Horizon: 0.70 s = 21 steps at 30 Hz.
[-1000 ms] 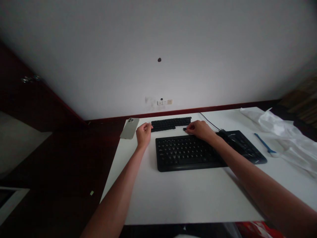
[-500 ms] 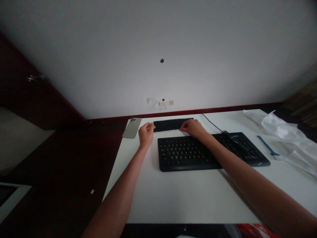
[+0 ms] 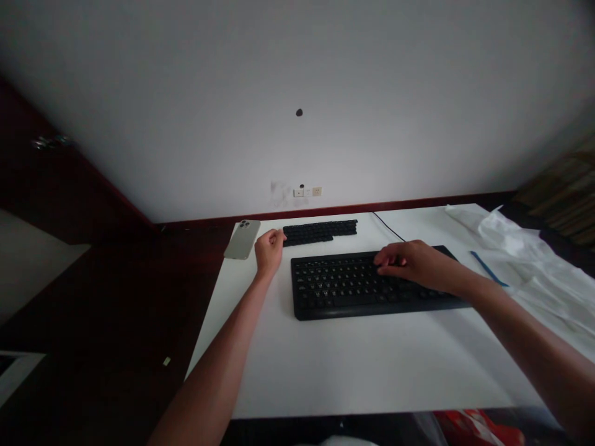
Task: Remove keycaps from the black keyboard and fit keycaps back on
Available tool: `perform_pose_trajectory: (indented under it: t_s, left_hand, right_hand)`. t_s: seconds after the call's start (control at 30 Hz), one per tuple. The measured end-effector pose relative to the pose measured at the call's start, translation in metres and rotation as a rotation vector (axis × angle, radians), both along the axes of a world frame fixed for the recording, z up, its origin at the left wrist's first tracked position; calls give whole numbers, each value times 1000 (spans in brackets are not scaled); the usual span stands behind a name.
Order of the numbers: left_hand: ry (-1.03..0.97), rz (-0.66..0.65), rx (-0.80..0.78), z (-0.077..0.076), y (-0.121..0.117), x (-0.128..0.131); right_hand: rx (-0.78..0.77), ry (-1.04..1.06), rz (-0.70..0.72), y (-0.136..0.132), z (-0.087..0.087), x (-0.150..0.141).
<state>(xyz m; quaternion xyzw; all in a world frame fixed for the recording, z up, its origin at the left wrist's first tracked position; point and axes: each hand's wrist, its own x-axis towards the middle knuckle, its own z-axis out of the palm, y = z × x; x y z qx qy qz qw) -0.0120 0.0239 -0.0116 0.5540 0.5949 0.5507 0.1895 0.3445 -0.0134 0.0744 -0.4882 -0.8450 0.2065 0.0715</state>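
A black keyboard lies on the white table, most of its keys still showing to the left of my right hand. My right hand hovers over its right part, fingers loosely curled, thumb and forefinger slightly apart with nothing seen between them. Behind the keyboard, black keycaps sit in tight rows on the table, the front row shorter than the rest. My left hand rests closed at the left end of those rows, its fingertips pressed together; whatever they may hold is hidden.
A pale phone lies at the table's far left corner. To the right are a blue pry tool and crumpled white plastic. A black cable runs back from the keyboard. Behind stands a wall with sockets.
My right hand has moved from the keycap rows back toward me and right, over the keyboard, and its pinch has loosened. My left hand stays by the rows. The view has shifted slightly.
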Motion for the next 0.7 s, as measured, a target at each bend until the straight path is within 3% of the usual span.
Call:
perform_pose_trajectory:
  t_s: [0.2,0.33,0.5,0.7]
  left_hand:
    - [16,7,14,-2,-1,-1]
    - [12,14,10,-2,-1,-2]
    - [17,8,6,0,-2,-1]
    - [-18,8,0,-1,-1,-2]
  right_hand:
    - [98,-2,59,-32,-22,14]
    - [138,25,60,-29,-16,11]
    - [198,52,-178,11,0,-11]
    - [12,-50,-240,75,-21,-37]
